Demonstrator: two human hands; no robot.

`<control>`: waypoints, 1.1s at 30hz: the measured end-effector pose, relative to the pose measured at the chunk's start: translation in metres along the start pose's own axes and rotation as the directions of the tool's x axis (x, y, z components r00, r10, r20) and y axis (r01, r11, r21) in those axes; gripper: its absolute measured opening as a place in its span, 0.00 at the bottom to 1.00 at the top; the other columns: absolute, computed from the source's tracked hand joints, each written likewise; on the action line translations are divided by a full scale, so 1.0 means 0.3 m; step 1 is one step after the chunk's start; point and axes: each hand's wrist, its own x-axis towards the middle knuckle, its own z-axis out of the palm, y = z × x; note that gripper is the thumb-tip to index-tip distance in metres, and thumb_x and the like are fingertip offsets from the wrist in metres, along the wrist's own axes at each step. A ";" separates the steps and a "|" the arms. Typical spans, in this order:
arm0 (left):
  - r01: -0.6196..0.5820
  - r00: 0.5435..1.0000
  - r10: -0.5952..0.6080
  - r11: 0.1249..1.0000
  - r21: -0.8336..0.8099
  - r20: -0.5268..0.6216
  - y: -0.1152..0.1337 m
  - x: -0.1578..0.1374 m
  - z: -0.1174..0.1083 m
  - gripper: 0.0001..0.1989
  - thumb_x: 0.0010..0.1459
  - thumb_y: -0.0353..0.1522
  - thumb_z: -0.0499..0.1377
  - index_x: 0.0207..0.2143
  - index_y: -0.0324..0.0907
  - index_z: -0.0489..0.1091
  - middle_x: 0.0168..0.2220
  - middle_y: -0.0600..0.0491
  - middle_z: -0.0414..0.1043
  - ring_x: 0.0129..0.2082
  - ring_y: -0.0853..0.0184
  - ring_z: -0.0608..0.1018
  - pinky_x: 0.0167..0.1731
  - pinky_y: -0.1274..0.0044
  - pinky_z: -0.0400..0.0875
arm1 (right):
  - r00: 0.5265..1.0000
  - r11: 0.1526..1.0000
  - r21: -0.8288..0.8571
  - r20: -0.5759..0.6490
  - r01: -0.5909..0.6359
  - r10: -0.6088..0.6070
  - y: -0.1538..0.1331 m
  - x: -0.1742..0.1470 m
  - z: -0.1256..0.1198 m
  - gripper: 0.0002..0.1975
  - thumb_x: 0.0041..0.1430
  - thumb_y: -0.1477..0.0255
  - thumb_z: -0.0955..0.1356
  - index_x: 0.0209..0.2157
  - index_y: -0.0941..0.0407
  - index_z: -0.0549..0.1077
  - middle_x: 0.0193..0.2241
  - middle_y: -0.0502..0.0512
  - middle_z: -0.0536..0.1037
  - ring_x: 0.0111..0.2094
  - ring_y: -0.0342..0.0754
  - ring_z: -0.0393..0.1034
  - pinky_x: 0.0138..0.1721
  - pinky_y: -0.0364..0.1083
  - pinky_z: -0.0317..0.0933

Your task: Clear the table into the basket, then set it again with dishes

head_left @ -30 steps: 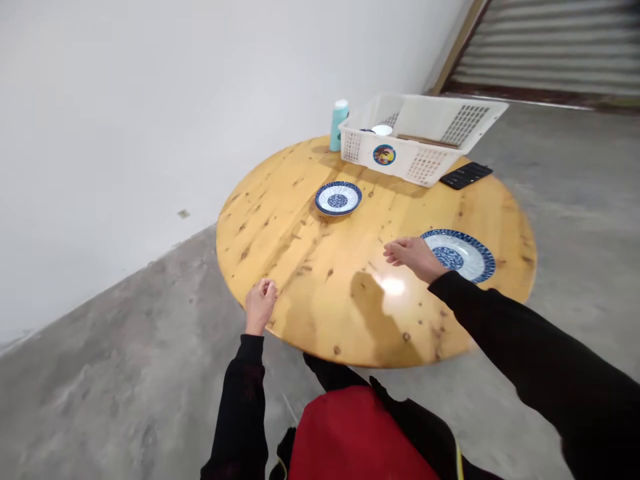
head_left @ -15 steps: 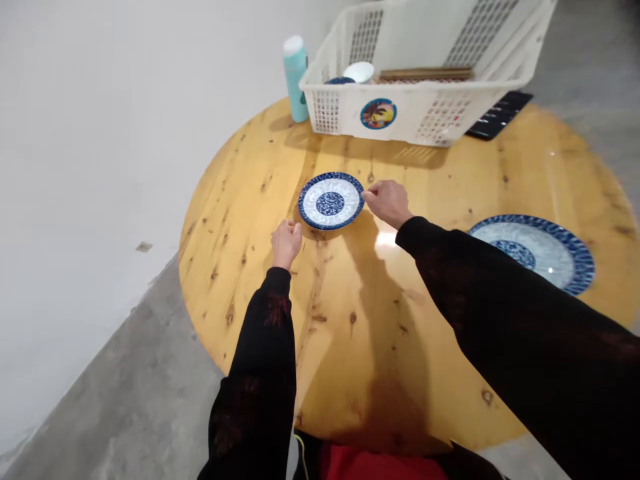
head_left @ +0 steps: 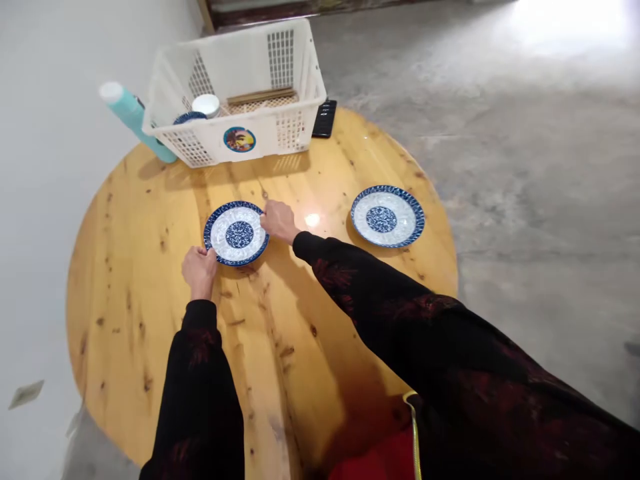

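A round blue-and-white plate (head_left: 239, 235) lies at the middle left of the table, with a dark blue rim and a patterned centre. On its near left edge, my left hand (head_left: 199, 269) is closed, thumb and finger pinching the rim. Across from it, my right hand (head_left: 281, 221) grips the far right edge, its fingers folded in. Whether the plate's base is lifted off the wood cannot be made out. Off to the right lies a second plate of the same pattern (head_left: 387, 217), apart from both hands.
A white plastic basket (head_left: 270, 137) stands at the back of the round wooden table (head_left: 120, 267), holding a white bowl (head_left: 206, 105), a blue-rimmed dish and chopsticks (head_left: 261, 97). Left of it, a turquoise bottle (head_left: 133, 117) appears tilted. Behind its right corner lies a black tray-like object (head_left: 325, 119).
My view has swung to the right, so the table and basket appear further left. My left hand, previously at or just off the plate's edge, now pinches its rim. The right hand keeps its hold.
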 end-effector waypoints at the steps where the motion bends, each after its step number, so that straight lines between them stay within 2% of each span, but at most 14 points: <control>1: -0.007 1.000 0.007 1.000 -0.016 -0.002 0.003 -0.008 -0.016 0.11 0.54 0.34 0.61 0.23 0.46 0.62 0.24 0.52 0.68 0.32 0.55 0.75 0.40 0.67 0.68 | 0.998 0.999 0.019 -0.038 -0.050 0.050 -0.006 -0.017 -0.008 0.22 0.67 0.72 0.60 0.56 0.66 0.74 0.53 0.78 0.77 0.53 0.68 0.73 0.51 0.57 0.64; 3: -0.057 0.998 0.056 0.996 -0.072 -0.023 0.000 -0.040 -0.053 0.10 0.56 0.34 0.61 0.25 0.46 0.63 0.24 0.53 0.70 0.30 0.58 0.75 0.39 0.69 0.69 | 0.985 0.991 0.068 -0.119 -0.115 0.122 -0.015 -0.070 -0.028 0.20 0.67 0.72 0.60 0.53 0.65 0.75 0.50 0.74 0.79 0.52 0.65 0.73 0.51 0.55 0.64; 6: -0.184 0.983 0.180 0.959 -0.215 -0.038 -0.028 -0.139 -0.113 0.10 0.58 0.35 0.60 0.26 0.45 0.62 0.23 0.56 0.69 0.28 0.63 0.75 0.35 0.73 0.69 | 0.977 0.988 0.135 -0.191 -0.071 0.096 -0.007 -0.194 -0.058 0.18 0.68 0.71 0.61 0.50 0.65 0.75 0.48 0.69 0.79 0.51 0.63 0.71 0.54 0.56 0.62; 8: -0.220 0.971 0.239 0.922 -0.318 0.022 -0.063 -0.244 -0.148 0.10 0.59 0.35 0.59 0.28 0.45 0.62 0.22 0.58 0.68 0.26 0.66 0.75 0.32 0.75 0.68 | 0.971 0.981 0.188 -0.222 -0.052 0.094 0.015 -0.315 -0.063 0.15 0.66 0.70 0.63 0.46 0.63 0.76 0.44 0.66 0.80 0.49 0.61 0.71 0.53 0.56 0.62; 10: -0.199 0.957 0.263 0.901 -0.386 0.122 -0.110 -0.377 -0.176 0.10 0.61 0.36 0.59 0.28 0.45 0.62 0.22 0.59 0.68 0.25 0.68 0.75 0.29 0.77 0.67 | 0.965 0.969 0.237 -0.234 -0.064 0.121 0.041 -0.468 -0.040 0.11 0.63 0.71 0.65 0.40 0.61 0.77 0.39 0.63 0.80 0.43 0.57 0.72 0.49 0.53 0.63; 12: -0.156 0.938 0.267 0.895 -0.418 0.220 -0.172 -0.520 -0.190 0.11 0.61 0.36 0.59 0.27 0.45 0.62 0.21 0.59 0.68 0.24 0.69 0.74 0.28 0.78 0.65 | 0.956 0.954 0.280 -0.234 -0.108 0.177 0.065 -0.642 0.019 0.08 0.59 0.72 0.65 0.33 0.59 0.76 0.33 0.60 0.79 0.37 0.53 0.71 0.43 0.50 0.63; 15: -0.106 0.911 0.259 0.900 -0.423 0.322 -0.280 -0.717 -0.176 0.12 0.61 0.36 0.58 0.26 0.45 0.61 0.21 0.59 0.66 0.23 0.70 0.71 0.27 0.78 0.62 | 0.934 0.912 0.352 -0.203 -0.210 0.294 0.098 -0.894 0.165 0.06 0.54 0.72 0.65 0.26 0.57 0.72 0.26 0.55 0.77 0.30 0.48 0.69 0.35 0.47 0.59; 18: -0.089 0.889 0.248 0.919 -0.385 0.386 -0.374 -0.862 -0.141 0.13 0.62 0.35 0.57 0.25 0.45 0.59 0.21 0.60 0.63 0.24 0.70 0.69 0.29 0.78 0.60 | 0.896 0.848 0.416 -0.147 -0.329 0.420 0.122 -1.091 0.314 0.06 0.53 0.71 0.65 0.24 0.56 0.69 0.22 0.52 0.74 0.27 0.47 0.67 0.31 0.45 0.56; 20: -0.103 0.874 0.255 0.929 -0.354 0.413 -0.414 -0.925 -0.117 0.13 0.62 0.34 0.57 0.25 0.45 0.58 0.22 0.60 0.62 0.25 0.70 0.68 0.30 0.78 0.59 | 0.861 0.801 0.449 -0.122 -0.395 0.493 0.131 -1.183 0.384 0.06 0.53 0.71 0.65 0.24 0.55 0.68 0.21 0.52 0.73 0.26 0.47 0.67 0.31 0.45 0.56; 24: -0.140 0.856 0.300 0.918 -0.370 0.421 -0.434 -0.983 -0.070 0.13 0.64 0.33 0.56 0.26 0.45 0.58 0.24 0.60 0.61 0.26 0.70 0.68 0.31 0.77 0.59 | 0.800 0.758 0.453 -0.146 -0.469 0.582 0.147 -1.268 0.432 0.06 0.54 0.70 0.65 0.25 0.55 0.69 0.22 0.52 0.74 0.26 0.47 0.68 0.32 0.45 0.57; 29: -0.160 0.832 0.349 0.896 -0.415 0.431 -0.388 -0.992 -0.011 0.14 0.64 0.33 0.56 0.26 0.45 0.56 0.23 0.60 0.60 0.25 0.69 0.68 0.31 0.77 0.59 | 0.761 0.777 0.394 -0.241 -0.491 0.603 0.197 -1.263 0.410 0.05 0.55 0.71 0.66 0.27 0.55 0.70 0.25 0.53 0.76 0.29 0.48 0.70 0.34 0.45 0.57; 33: -0.148 0.832 0.333 0.904 -0.400 0.444 -0.373 -0.993 0.016 0.14 0.64 0.32 0.56 0.26 0.46 0.56 0.22 0.60 0.60 0.25 0.69 0.68 0.32 0.77 0.60 | 0.772 0.799 0.369 -0.263 -0.474 0.579 0.233 -1.253 0.407 0.04 0.56 0.71 0.66 0.28 0.55 0.70 0.26 0.54 0.77 0.30 0.48 0.69 0.35 0.46 0.57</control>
